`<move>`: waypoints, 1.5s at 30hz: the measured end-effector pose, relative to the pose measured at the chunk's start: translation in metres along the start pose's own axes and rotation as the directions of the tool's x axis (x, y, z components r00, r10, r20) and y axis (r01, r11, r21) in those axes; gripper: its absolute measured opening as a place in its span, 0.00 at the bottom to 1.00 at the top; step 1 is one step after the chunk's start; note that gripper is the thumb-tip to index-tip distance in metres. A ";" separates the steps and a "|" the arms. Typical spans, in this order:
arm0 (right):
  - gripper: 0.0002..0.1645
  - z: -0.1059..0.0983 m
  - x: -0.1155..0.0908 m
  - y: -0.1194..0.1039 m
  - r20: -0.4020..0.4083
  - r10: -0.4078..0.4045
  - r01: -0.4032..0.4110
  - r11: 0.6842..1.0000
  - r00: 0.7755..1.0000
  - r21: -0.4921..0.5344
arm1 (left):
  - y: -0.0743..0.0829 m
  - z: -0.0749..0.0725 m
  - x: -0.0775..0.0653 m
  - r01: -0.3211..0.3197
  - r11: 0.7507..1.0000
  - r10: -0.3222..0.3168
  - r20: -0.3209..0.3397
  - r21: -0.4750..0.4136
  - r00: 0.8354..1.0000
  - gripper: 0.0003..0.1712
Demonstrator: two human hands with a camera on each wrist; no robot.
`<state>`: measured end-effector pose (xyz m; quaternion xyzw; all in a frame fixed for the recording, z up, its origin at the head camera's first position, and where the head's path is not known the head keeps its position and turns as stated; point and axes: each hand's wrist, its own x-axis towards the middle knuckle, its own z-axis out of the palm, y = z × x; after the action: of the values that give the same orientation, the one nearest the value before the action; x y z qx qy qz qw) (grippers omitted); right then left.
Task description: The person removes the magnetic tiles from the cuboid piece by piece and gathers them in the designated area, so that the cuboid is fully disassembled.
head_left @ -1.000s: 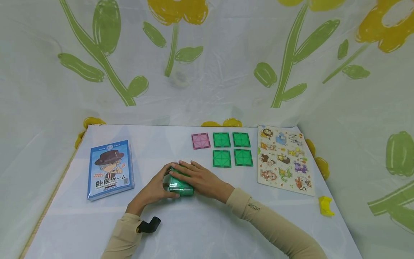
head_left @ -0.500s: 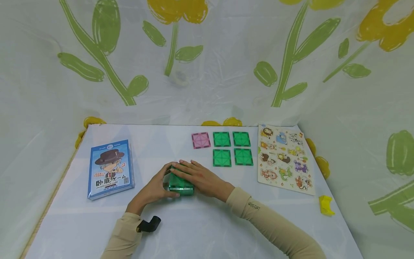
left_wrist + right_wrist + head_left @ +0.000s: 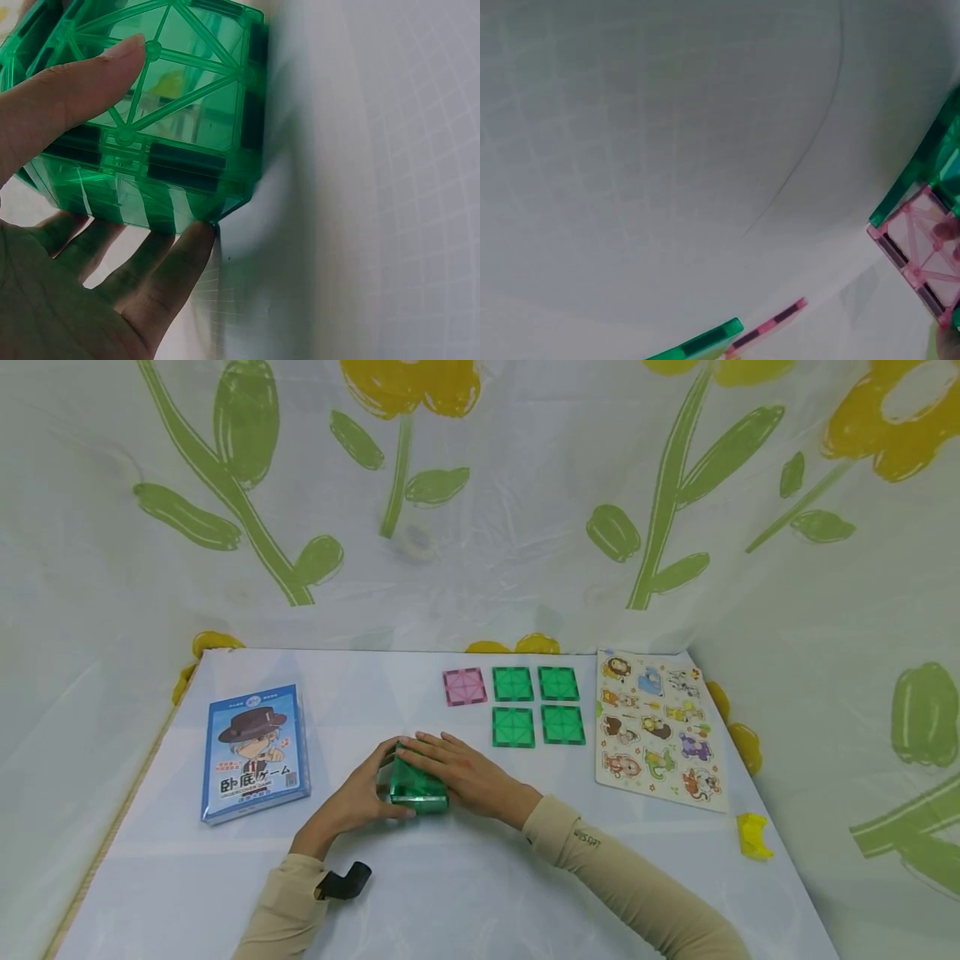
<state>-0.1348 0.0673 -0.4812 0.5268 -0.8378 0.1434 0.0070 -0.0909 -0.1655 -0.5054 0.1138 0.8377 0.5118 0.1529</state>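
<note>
A box of green magnetic tiles (image 3: 420, 789) stands on the table between both hands. My left hand (image 3: 360, 793) grips it from the left. In the left wrist view the thumb (image 3: 90, 86) lies across one green tile face (image 3: 195, 82), while the fingers (image 3: 176, 270) support an adjoining side. My right hand (image 3: 476, 777) rests over the box's far right part with its fingers stretched leftward; its thumb is hidden. At the right wrist view's edge, a pink magnetic tile (image 3: 911, 240) adjoins a green tile edge (image 3: 911, 184), with fingertips showing at it.
Several loose green tiles (image 3: 513, 727) and a pink tile (image 3: 465, 687) lie flat behind the hands. A blue game box (image 3: 255, 752) is at the left. An animal puzzle board (image 3: 660, 735) and a small yellow piece (image 3: 753, 837) lie at the right.
Both hands keep almost the same position on the box. The right fingers shift only very slightly, and the loose tiles stay put.
</note>
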 end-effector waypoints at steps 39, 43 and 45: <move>0.22 -0.014 -0.004 0.044 -0.121 0.629 -0.494 0.701 0.768 0.515 | -0.002 -0.012 -0.011 0.069 0.996 -0.062 0.107 -0.064 0.992 0.67; 0.22 -0.014 -0.005 0.053 -0.091 0.726 -0.587 0.616 0.682 0.525 | -0.004 -0.016 -0.016 0.046 0.995 -0.031 0.149 -0.092 0.988 0.65; 0.24 -0.013 -0.005 0.057 -0.090 0.747 -0.611 0.600 0.659 0.516 | -0.005 -0.017 -0.018 0.024 0.994 -0.007 0.158 -0.105 0.987 0.62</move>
<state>-0.1852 0.0976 -0.4829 0.1222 -0.9079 0.3985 -0.0431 -0.0810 -0.1881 -0.5003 0.1393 0.7952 0.5440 0.2285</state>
